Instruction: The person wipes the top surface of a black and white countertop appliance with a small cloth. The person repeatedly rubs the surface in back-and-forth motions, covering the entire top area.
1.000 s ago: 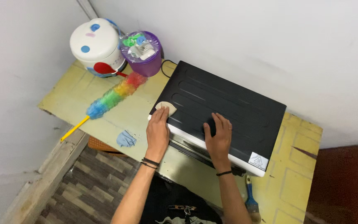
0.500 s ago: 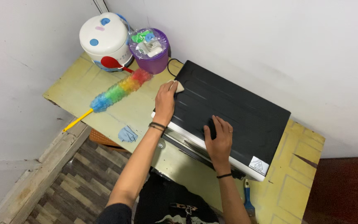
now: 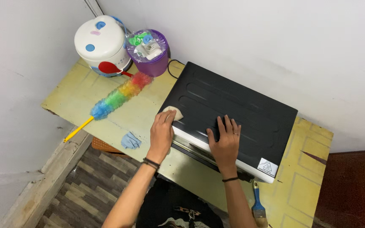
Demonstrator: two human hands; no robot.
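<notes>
Two hands rest on the black oven [image 3: 237,114]. The left hand [image 3: 162,134] has its fingers closed over a small pale cloth [image 3: 175,113], pressing it onto the near left corner of the oven's top. The right hand [image 3: 224,141] lies flat, fingers spread apart and holding nothing, on the front edge of the same top, seemingly to steady it. Dark bands circle both wrists.

Judging by where the cloth sits, the wiping looks to be at an early or middle stage: it covers only that one corner, and the wide ribbed panel behind and to the right shows no sign either way of having been wiped. The top looks matt black with shallow pressed ribs and a white warning sticker at its near right corner; its lighter front face hangs just over the yellow table [image 3: 72,97].

Farther out, a rainbow duster [image 3: 114,99] with a yellow handle lies on the table, well apart from the hands. A crumpled blue rag [image 3: 129,140] sits near the table's edge. A white cooker [image 3: 102,44] and a purple tub [image 3: 150,51] stand in the corner, and a blue-handled brush [image 3: 257,206] lies at the near right.
</notes>
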